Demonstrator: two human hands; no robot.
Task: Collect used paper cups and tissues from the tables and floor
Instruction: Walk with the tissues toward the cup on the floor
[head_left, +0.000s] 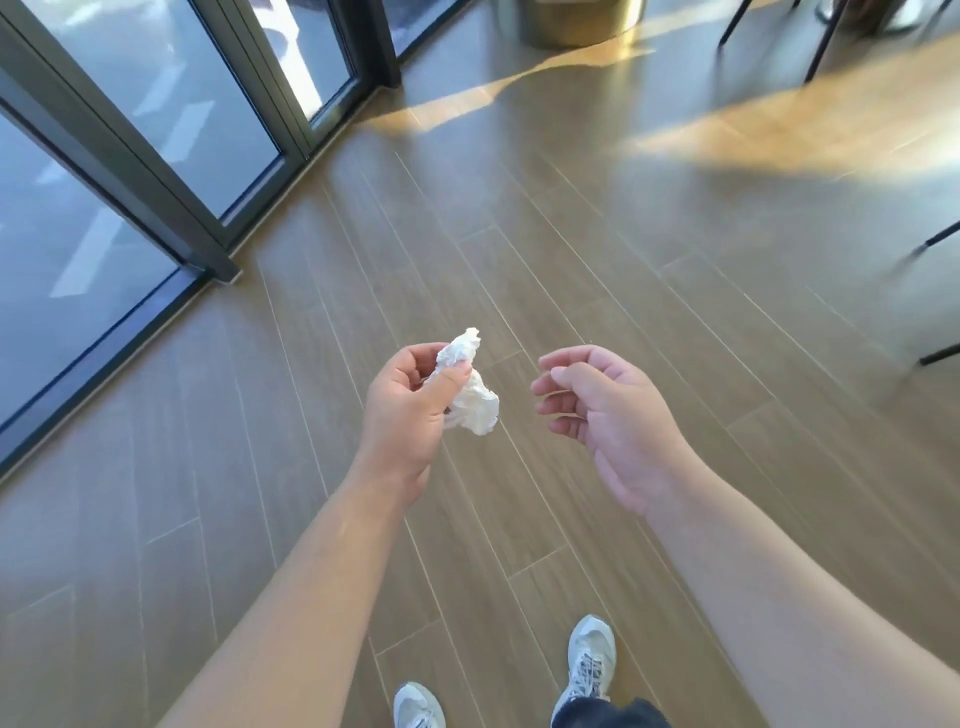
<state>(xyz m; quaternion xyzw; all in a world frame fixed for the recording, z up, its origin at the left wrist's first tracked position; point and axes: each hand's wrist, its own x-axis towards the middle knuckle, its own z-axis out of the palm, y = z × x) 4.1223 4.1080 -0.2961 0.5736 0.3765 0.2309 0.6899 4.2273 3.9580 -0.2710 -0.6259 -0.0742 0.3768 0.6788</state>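
My left hand (410, 400) holds a crumpled white tissue (475, 400) between thumb and fingers, above the wooden floor. The tissue sticks out above and to the right of the fingers. My right hand (597, 405) hovers a short way to the right of the tissue, palm turned inward, fingers loosely curled and holding nothing. No paper cup is in view.
Wood-plank floor (597, 249) all around. Glass doors with dark frames (156, 182) run along the left. A gold round base (582, 21) stands at the top, with dark chair legs (826, 41) at the top right and right edge. My two shoes (589, 660) are at the bottom.
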